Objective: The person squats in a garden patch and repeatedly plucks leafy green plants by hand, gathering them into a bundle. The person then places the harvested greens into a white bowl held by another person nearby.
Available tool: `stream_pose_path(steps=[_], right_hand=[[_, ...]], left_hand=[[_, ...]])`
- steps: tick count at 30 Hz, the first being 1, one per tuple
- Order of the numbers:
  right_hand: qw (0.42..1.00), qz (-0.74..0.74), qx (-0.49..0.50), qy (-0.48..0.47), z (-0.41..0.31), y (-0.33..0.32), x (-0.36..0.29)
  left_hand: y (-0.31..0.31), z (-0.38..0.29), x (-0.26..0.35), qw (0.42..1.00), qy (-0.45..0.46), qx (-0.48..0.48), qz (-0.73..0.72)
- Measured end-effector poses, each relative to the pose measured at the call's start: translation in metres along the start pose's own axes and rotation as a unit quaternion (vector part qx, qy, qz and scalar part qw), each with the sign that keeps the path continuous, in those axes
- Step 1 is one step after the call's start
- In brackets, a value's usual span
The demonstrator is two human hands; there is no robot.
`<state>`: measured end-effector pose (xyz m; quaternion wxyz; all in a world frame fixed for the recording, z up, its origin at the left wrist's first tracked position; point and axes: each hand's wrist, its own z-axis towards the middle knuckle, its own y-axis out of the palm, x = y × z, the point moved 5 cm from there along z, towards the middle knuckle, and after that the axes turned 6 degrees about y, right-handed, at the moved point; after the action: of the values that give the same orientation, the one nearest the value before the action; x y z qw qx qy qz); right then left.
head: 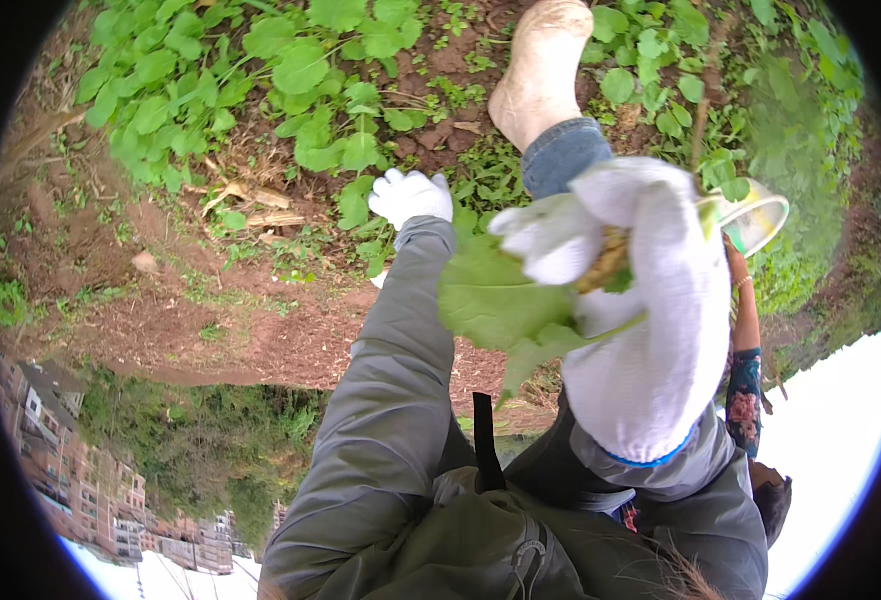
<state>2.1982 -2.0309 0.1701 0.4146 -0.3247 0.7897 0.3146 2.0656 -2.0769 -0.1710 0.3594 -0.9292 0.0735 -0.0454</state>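
Note:
My right hand [635, 300], in a white knit glove with a blue cuff edge, is raised close to the camera. Its fingers curl around a broad green leaf [511, 292] with a pale stem. A yellow-brown patch, blurred, shows between the fingers; I cannot tell what it is. Farther off, my left hand [412, 199] in a matching glove is low beside leafy plants [358, 150], near the soil. The back of this hand faces me, and its fingertips are partly hidden. A bare, soil-marked foot [545, 71] below a rolled denim cuff [564, 154] stands among the plants.
At the right, another person's arm [744, 315] in a floral sleeve reaches to a pale plastic container [759, 217]. Round-leaved greens [155, 82] grow thickly at the upper left. Dry stalks [260, 199] lie on reddish soil [260, 322]. Buildings [87, 465] appear upside down at lower left.

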Motion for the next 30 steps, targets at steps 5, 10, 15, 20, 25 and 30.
stream_pose_path(steps=[5,10,15,20,25,30], right_hand=[[0.992,0.101,0.036,0.062,-0.003,-0.032,0.027],[0.985,0.164,0.052,0.024,0.006,-0.036,0.03],[0.994,0.053,0.068,0.065,0.0,-0.051,0.028],[0.976,0.198,-0.047,0.077,-0.003,-0.047,0.024],[0.996,-0.017,-0.078,-0.025,0.005,-0.031,0.005],[0.99,-0.117,0.034,0.068,0.004,-0.037,-0.006]], left_hand=[[0.02,0.005,0.013,0.986,-0.05,-0.137,0.079],[0.019,0.006,0.005,0.988,-0.069,-0.127,0.057],[0.022,0.007,-0.004,0.991,-0.081,-0.105,0.019],[0.014,0.018,0.001,0.989,-0.073,-0.124,-0.037],[0.014,0.026,-0.003,0.977,-0.063,-0.203,-0.004],[0.036,0.033,-0.008,0.987,-0.039,-0.156,0.012]])
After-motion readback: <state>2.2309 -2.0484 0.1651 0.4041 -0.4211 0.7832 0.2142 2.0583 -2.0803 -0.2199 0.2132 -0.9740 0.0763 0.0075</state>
